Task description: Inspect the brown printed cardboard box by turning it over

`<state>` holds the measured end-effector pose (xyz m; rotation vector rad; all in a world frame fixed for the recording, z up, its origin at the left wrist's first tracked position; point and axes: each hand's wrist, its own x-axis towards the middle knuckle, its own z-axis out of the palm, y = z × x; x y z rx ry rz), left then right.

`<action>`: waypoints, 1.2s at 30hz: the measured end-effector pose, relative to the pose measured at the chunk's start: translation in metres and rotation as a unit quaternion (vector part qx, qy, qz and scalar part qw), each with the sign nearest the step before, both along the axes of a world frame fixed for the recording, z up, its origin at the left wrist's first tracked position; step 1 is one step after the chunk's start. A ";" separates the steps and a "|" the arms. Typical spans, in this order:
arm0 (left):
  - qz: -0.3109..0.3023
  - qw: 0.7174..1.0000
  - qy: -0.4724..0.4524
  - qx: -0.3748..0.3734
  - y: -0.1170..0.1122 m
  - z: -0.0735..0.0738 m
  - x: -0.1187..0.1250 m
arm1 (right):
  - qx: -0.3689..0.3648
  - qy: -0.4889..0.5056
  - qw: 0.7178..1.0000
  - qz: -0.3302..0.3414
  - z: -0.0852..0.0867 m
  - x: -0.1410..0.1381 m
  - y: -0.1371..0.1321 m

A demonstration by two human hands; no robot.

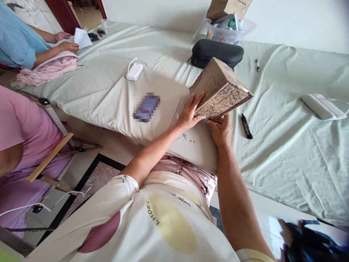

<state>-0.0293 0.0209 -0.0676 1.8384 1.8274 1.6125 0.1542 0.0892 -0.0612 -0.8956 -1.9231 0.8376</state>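
Note:
A brown cardboard box (221,87) covered in black scribbles is tilted up above the sheet-covered table (109,87). My left hand (190,111) lies against its near left side with the fingers stretched along the cardboard. My right hand (221,129) grips the box from below at its near corner, fingers curled under it. A black marker (247,126) lies on the sheet just right of my right hand.
A phone (146,107) and a white power bank (134,71) lie to the left. A black case (216,52), a plastic tub (229,32) and another box (227,7) sit at the back. Two other people sit on the left, one handling paper (81,36) over pink cloth (46,69).

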 end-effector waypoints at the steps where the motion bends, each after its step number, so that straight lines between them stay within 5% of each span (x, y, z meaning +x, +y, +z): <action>1: 0.002 1.000 0.000 0.000 0.000 0.000 0.000 | -0.003 -0.008 1.000 -0.004 0.000 0.000 0.000; 9: 0.001 1.000 -0.002 -0.006 0.000 0.002 0.000 | -0.001 -0.039 0.998 -0.050 -0.005 -0.001 0.001; 27: 0.017 0.999 0.048 -0.007 0.000 -0.001 -0.003 | 0.032 -0.014 0.999 -0.038 -0.003 0.003 0.005; 36: 0.036 0.986 0.159 0.039 0.005 -0.008 -0.005 | 0.200 0.057 0.965 -0.159 -0.008 0.017 0.019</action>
